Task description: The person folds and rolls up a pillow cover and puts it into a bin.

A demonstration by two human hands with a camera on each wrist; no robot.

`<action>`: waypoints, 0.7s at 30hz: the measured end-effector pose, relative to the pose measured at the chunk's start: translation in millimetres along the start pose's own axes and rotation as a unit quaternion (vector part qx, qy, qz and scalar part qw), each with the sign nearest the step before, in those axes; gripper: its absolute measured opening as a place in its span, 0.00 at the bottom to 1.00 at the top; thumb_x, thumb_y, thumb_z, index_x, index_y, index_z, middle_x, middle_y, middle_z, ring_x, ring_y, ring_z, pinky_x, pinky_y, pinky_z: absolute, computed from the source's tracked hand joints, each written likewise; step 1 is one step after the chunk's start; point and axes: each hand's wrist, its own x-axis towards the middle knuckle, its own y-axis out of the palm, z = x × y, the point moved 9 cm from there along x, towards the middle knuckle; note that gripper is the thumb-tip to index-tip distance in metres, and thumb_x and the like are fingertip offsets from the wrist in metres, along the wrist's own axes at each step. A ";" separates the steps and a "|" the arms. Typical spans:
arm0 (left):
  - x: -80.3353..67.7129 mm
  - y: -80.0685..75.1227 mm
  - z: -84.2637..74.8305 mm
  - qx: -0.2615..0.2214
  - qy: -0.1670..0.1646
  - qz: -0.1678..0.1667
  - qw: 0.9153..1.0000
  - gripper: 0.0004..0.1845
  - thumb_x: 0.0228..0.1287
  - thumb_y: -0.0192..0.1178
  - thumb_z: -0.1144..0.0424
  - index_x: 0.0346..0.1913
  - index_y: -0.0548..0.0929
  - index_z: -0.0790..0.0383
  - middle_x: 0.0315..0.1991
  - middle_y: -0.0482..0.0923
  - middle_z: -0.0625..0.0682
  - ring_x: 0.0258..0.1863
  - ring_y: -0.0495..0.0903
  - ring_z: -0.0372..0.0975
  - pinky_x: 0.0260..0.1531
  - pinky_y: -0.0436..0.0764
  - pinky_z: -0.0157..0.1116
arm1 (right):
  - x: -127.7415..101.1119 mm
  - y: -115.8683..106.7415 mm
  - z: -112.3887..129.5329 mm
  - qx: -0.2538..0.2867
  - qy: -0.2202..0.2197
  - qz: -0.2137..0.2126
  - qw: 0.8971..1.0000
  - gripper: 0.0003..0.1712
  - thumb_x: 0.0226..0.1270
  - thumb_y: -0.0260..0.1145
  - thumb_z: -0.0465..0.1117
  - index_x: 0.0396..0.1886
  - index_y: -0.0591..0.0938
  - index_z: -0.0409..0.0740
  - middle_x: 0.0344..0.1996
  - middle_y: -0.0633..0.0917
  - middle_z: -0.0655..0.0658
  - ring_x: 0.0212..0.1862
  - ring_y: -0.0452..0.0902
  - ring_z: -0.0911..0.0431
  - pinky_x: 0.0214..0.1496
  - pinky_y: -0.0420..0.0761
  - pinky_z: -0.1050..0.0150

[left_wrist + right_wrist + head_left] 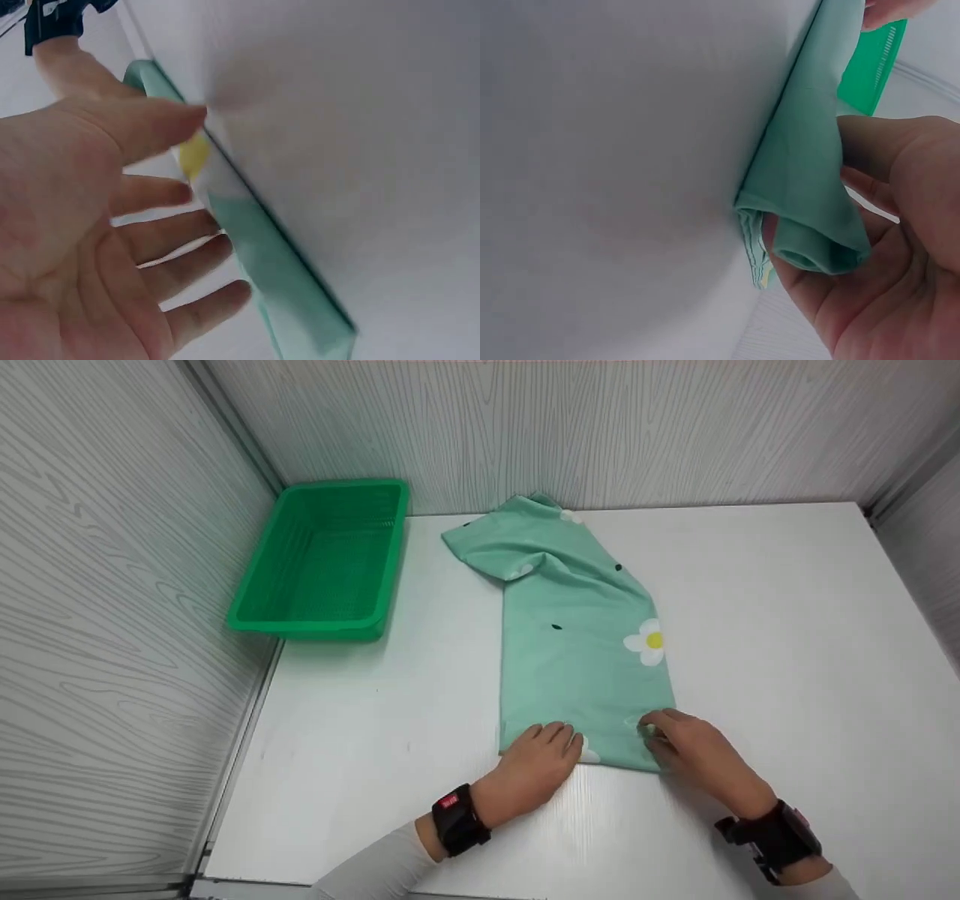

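Observation:
A mint-green shirt point(577, 675) printed with white daisies lies folded lengthwise on the white table, a short sleeve sticking out at its far left. My left hand point(534, 771) rests on the near edge, toward the left corner. Seen from the left wrist, that hand point(97, 217) has nearly straight, spread fingers against the rolled edge of the shirt point(277, 262). At the near right corner my right hand point(697, 751) pinches the fabric. In the right wrist view, fingers and thumb of this hand point(911, 225) curl about the folded shirt end point(806, 157).
A green plastic basket point(319, 626) stands at the table's far left, beside the side wall. Wood-grain panels point(600, 435) close off the back and both sides. White table surface point(787, 645) extends right of the shirt.

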 end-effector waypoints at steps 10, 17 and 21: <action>13.9 3.5 -1.4 0.022 -0.024 -0.014 0.999 0.11 0.61 0.59 0.63 0.46 0.82 0.58 0.35 0.78 0.47 0.32 0.76 0.36 0.20 0.73 0.29 | -9.0 -12.6 32.5 -0.062 -0.100 -0.061 0.991 0.23 0.46 0.78 0.39 0.44 0.82 0.41 0.38 0.78 0.48 0.39 0.75 0.54 0.37 0.78 0.59; 16.7 1.1 7.2 0.004 -0.031 -0.004 1.000 0.11 0.60 0.57 0.66 0.46 0.79 0.58 0.28 0.76 0.45 0.25 0.74 0.36 0.16 0.70 0.30 | -9.7 -6.2 39.8 -0.095 -0.098 -0.048 0.990 0.31 0.36 0.83 0.40 0.45 0.81 0.41 0.39 0.78 0.47 0.39 0.75 0.52 0.37 0.77 0.57; 16.2 4.0 10.7 -0.003 -0.035 0.020 0.999 0.11 0.64 0.54 0.65 0.49 0.75 0.57 0.29 0.76 0.45 0.25 0.74 0.36 0.18 0.71 0.30 | -11.6 -1.6 41.5 -0.138 -0.101 -0.043 0.984 0.29 0.34 0.80 0.28 0.41 0.81 0.40 0.34 0.77 0.46 0.33 0.73 0.51 0.31 0.73 0.58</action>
